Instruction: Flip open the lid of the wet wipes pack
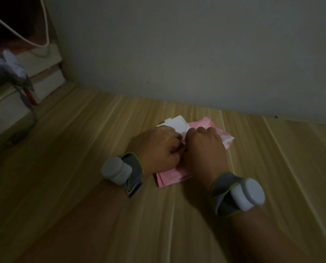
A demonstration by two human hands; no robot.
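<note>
Both hands rest on a pink soft packet (227, 138) lying flat on the wooden worktop (82, 186), a little right of the middle and near the grey wall (177, 54) at the far side. The left hand (158, 147) and the right hand (206, 149) sit side by side with fingers curled down onto the packet, gripping it beside its white lid flap (177, 123), which sticks out beyond the knuckles. Each wrist wears a grey band with a white round device (247, 194), and white cables (35, 35) hang at the far left.
</note>
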